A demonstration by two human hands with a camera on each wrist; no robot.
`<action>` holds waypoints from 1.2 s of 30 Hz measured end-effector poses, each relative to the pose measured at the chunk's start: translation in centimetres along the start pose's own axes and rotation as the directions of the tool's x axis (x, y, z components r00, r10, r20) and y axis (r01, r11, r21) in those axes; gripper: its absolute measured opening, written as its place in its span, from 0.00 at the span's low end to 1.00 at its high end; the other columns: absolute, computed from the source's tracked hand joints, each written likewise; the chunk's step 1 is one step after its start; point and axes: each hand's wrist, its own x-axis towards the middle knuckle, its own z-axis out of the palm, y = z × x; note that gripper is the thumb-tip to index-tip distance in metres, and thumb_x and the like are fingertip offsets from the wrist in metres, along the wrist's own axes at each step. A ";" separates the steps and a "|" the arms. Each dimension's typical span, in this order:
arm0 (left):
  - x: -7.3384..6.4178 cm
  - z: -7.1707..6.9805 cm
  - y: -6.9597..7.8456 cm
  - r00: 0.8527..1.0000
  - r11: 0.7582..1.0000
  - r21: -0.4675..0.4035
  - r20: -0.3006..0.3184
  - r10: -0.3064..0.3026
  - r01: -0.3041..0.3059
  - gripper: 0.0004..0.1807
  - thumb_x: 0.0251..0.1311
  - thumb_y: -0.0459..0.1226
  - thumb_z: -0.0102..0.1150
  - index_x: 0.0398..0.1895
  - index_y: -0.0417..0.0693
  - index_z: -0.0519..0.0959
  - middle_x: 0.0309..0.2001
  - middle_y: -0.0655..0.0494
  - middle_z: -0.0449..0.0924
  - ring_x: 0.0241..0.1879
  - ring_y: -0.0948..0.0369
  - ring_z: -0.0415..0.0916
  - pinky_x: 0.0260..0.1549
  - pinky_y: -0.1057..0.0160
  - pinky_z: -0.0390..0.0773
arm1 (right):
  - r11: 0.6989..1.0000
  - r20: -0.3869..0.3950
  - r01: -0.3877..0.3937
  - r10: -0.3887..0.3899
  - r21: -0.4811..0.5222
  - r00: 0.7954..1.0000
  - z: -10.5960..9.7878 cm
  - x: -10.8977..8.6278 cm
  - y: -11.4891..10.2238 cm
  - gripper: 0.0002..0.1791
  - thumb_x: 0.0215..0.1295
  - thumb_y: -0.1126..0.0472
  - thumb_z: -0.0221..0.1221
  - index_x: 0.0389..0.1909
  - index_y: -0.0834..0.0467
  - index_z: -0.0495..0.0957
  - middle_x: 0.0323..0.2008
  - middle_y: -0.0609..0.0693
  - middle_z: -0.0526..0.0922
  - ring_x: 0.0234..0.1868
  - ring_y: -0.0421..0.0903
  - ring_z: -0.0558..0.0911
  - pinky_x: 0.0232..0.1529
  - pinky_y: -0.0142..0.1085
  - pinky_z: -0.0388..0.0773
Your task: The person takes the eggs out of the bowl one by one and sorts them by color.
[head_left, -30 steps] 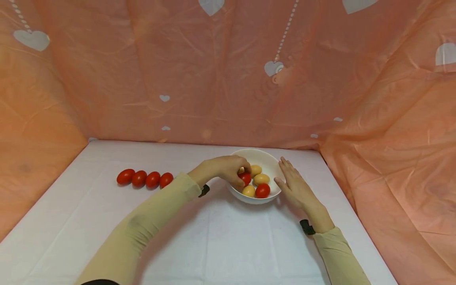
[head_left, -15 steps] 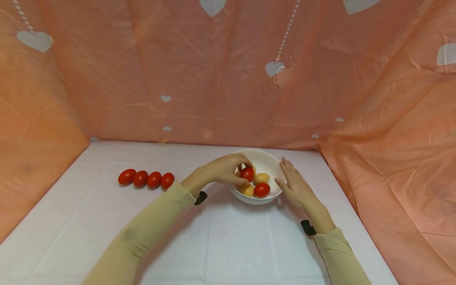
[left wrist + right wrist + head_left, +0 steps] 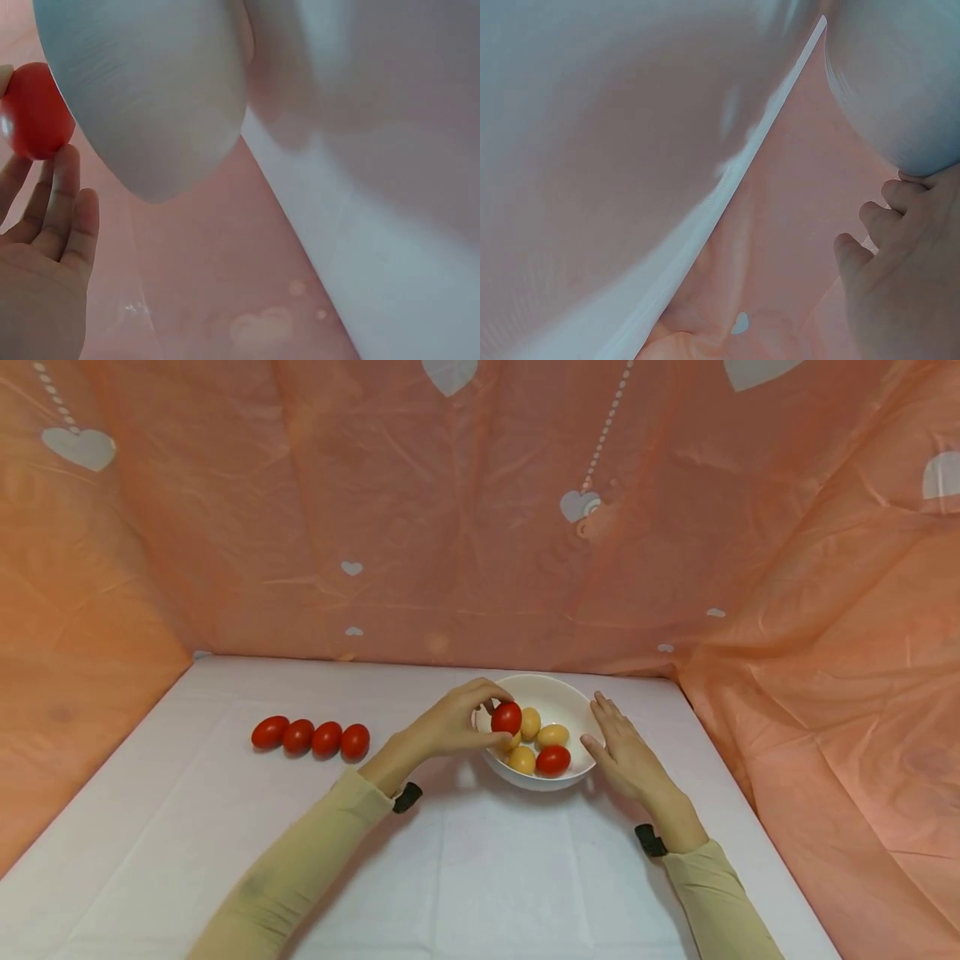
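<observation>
My left hand (image 3: 459, 720) pinches a red cherry tomato (image 3: 506, 718) between thumb and fingertips, over the left rim of a white bowl (image 3: 564, 700). In the left wrist view the tomato (image 3: 36, 112) is smooth and oval, held just outside the bowl's wall (image 3: 150, 105). Inside the bowl lie another red cherry tomato (image 3: 553, 761) and several yellow egg-shaped pieces (image 3: 552, 737), one partly hidden by the left hand. The right hand (image 3: 628, 758) has its fingers straight and lies against the bowl's right side; the right wrist view shows its fingers (image 3: 877, 221) by the bowl (image 3: 900, 82).
Several red cherry tomatoes (image 3: 311, 739) lie in a row on the white tablecloth (image 3: 450, 877), left of the bowl. Behind and beside the table hangs an orange-pink curtain (image 3: 450, 527) with white hearts. The table's right edge runs close past the right arm.
The left hand, first down in the bowl, has lifted the red cherry tomato and drawn it left to the rim. More of the yellow pieces now show. The right hand has stayed in place.
</observation>
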 end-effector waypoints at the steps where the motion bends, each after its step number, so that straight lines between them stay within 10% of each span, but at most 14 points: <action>1: -0.2 0.0 -0.2 1.000 1.000 0.001 -0.019 0.010 -0.009 0.28 0.55 0.40 0.79 0.58 0.46 0.81 0.54 0.54 0.80 0.49 0.58 0.78 0.50 0.51 0.82 | 1.000 0.000 0.002 -0.002 0.000 1.000 0.0 0.0 0.0 0.40 0.82 0.46 0.47 0.81 0.68 0.51 0.83 0.61 0.47 0.82 0.64 0.47 0.79 0.60 0.46; 18: -3.4 -2.1 -1.5 0.985 0.999 0.028 -0.165 0.050 -0.045 0.29 0.53 0.36 0.80 0.59 0.39 0.82 0.55 0.49 0.80 0.47 0.56 0.79 0.51 0.56 0.81 | 1.000 -0.010 0.007 -0.007 -0.002 1.000 -0.1 -0.2 0.4 0.39 0.82 0.46 0.47 0.80 0.68 0.52 0.83 0.61 0.48 0.82 0.64 0.47 0.78 0.61 0.47; 36: -6.7 -6.1 -3.1 0.990 0.951 0.275 -0.045 -0.137 0.144 0.29 0.56 0.47 0.78 0.60 0.45 0.83 0.55 0.56 0.80 0.50 0.56 0.79 0.52 0.52 0.81 | 1.000 0.001 -0.004 0.004 0.000 1.000 0.1 0.1 0.2 0.40 0.82 0.45 0.47 0.81 0.67 0.51 0.83 0.60 0.47 0.82 0.63 0.47 0.79 0.61 0.46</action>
